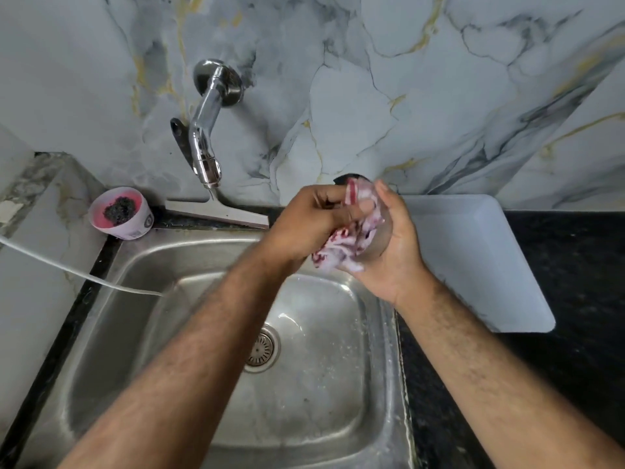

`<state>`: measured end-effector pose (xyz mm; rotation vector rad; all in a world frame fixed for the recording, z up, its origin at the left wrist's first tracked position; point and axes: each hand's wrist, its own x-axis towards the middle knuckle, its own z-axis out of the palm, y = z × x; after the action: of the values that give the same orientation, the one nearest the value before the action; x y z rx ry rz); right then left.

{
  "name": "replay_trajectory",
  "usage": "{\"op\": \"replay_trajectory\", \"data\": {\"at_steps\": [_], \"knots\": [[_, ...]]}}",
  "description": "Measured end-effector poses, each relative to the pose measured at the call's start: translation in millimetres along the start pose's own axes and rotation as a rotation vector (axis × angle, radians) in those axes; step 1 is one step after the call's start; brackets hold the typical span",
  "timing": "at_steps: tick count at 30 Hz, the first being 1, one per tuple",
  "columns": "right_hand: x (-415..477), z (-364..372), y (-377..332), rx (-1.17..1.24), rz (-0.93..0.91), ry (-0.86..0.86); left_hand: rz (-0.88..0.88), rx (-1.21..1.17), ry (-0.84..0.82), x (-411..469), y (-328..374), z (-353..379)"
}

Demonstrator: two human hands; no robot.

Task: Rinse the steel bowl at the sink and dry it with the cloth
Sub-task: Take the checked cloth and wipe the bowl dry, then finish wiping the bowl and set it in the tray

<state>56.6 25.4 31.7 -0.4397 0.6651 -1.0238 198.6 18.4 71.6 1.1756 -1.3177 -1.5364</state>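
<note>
Above the sink [111, 333] at its far right rim, the right hand [394, 252] cups the bowl [378, 243], mostly hidden, only a dull grey steel wall showing. Left hand [304, 228] is clenched around a crumpled red-and-white cloth [341, 247], pressing it into the bowl.

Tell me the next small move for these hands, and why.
Probably turn the steel bowl a little in the right hand while the left hand rubs the cloth on: cloth is bunched against one side only, tap shows no water.
</note>
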Motion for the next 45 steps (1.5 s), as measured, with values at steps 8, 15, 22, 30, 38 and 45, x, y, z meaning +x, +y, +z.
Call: {"op": "replay_trajectory", "data": {"at_steps": [8,15,22,30,38,45], "knots": [[-12.2,-59.3,-44.0,0.149,-0.085,0.201,-0.022,-0.474,0.342,3.2,-46.3,20.0],[20.3,-161.3,-77.0,0.103,-0.127,0.484,-0.161,-0.1,0.46,24.4,-83.8,41.9],[42.5,-211.1,-78.0,-0.064,-0.106,0.643,-0.138,0.077,0.522,15.2,-97.4,40.6],[47.5,-240.2,-79.1,-0.613,-0.163,0.891,-0.156,0.041,0.528,12.0,-100.6,42.1],[25.6,-220.5,-71.2,-1.474,-0.455,0.72,-0.138,0.056,0.431,18.0,-84.7,55.0],[-39.9,-144.5,-89.5,-0.659,-0.044,-0.043,0.052,-0.504,0.108,33.0,-46.8,100.0]]}}
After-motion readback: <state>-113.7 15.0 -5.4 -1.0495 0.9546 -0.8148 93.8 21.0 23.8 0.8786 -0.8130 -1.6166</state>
